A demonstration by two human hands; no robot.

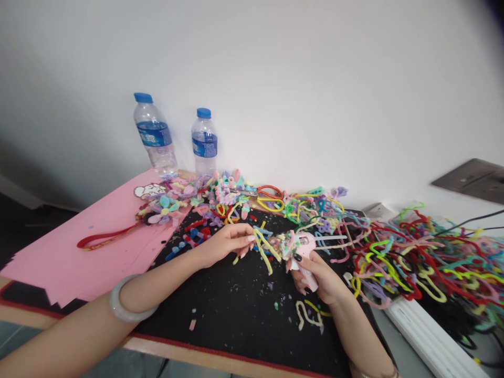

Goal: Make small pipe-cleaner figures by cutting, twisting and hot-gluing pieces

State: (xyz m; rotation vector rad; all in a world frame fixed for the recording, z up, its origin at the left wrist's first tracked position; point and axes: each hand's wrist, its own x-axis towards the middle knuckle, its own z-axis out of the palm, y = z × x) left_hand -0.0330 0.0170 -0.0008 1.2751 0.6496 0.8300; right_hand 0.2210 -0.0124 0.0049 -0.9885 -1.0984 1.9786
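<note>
My left hand (228,244) is pinched at the middle of the mat, its fingertips closed on a pale yellow pipe cleaner piece (268,245) with several bent strands. Wrapped around the handle of a pink hot glue gun (307,244) is my right hand (321,275). The gun's nozzle end, crusted with coloured bits, points left and is close to the yellow strands; whether they touch I cannot tell. A pale glue stick (333,238) seems to stick out of the gun's back. Below the right hand lie bent cream pipe cleaner scraps (302,316) on the black mat (236,325).
Pink paper sheets (106,231) with a red strap (106,240) lie left. Finished pipe cleaner flowers, scissors (270,197) and two water bottles (155,139) (204,144) stand along the wall. Right are a tangled pipe cleaner heap (397,257), a white power strip (429,336) and black cables.
</note>
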